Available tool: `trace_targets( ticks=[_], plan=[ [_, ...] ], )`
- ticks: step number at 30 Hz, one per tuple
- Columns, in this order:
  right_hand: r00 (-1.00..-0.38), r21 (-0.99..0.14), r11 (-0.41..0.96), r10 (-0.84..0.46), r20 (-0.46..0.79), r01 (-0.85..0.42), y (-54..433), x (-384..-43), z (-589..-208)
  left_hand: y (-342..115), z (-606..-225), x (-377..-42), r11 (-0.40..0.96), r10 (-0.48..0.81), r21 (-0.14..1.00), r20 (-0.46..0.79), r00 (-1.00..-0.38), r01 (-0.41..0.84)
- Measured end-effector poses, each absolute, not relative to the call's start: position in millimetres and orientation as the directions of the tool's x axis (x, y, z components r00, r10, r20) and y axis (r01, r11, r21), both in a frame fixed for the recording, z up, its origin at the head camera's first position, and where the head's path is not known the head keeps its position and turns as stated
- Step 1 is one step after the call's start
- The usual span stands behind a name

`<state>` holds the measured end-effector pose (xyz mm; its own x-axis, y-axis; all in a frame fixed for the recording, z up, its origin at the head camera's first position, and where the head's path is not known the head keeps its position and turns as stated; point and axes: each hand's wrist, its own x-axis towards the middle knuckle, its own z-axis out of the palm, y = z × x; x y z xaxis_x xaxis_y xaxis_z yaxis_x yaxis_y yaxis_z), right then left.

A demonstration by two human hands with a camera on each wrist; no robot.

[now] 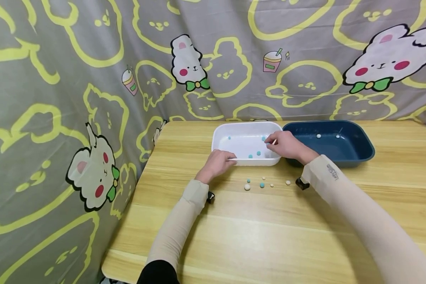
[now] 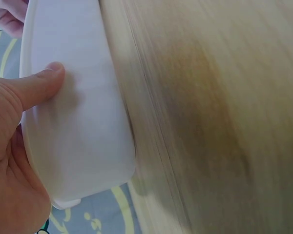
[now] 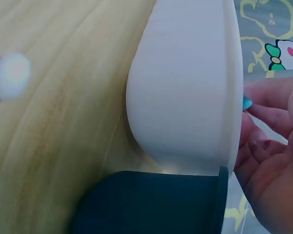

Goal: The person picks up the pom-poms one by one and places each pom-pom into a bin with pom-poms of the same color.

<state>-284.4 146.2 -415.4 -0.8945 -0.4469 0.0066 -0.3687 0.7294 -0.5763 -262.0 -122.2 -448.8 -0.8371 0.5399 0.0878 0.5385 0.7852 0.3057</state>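
My left hand point(image 1: 218, 162) grips the near rim of a white basin point(image 1: 248, 162) at its left part. The left wrist view shows the thumb point(image 2: 51, 80) on the outer wall, the other fingers mostly hidden behind the rim. Over the basin's right end, my right hand point(image 1: 285, 146) pinches a small blue ball point(image 3: 246, 103) between thumb and fingers; the rim partly covers it. Several blue balls point(image 1: 258, 153) lie scattered on the white basin's floor. Two white balls point(image 1: 318, 136) sit in the dark blue basin point(image 1: 330, 161), which stands right beside the white one.
On the wooden table point(image 1: 255, 236), in front of the basins, lie a few loose balls, among them a blue ball point(image 1: 262, 185) and a larger white ball point(image 1: 247, 187). A patterned grey curtain point(image 1: 227, 98) hangs behind the table and along its left side.
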Motion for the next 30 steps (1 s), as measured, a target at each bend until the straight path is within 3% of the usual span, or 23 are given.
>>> trace_targets(
  ticks=[9, 17, 21, 30],
  plan=[
    [-0.908, -0.57, 0.75, -0.418, -0.013, -0.337, 143, -292, -417, -122, -451, -262, 0.785, 0.541, 0.307, 0.082, -0.837, 0.538],
    [-0.894, -0.593, 0.702, -0.443, 0.07, -0.394, 142, -264, -408, -124, -450, -263, 0.785, 0.539, 0.297, 0.103, -0.836, 0.543],
    [-0.84, -0.567, 0.661, -0.533, 0.106, -0.491, 141, -241, -406, -124, -448, -263, 0.782, 0.542, 0.296, 0.111, -0.833, 0.549],
    [-0.621, -0.528, 0.491, -0.778, 0.093, -0.693, 136, -216, -435, -124, -449, -262, 0.781, 0.546, 0.293, 0.109, -0.831, 0.551]
  ],
)
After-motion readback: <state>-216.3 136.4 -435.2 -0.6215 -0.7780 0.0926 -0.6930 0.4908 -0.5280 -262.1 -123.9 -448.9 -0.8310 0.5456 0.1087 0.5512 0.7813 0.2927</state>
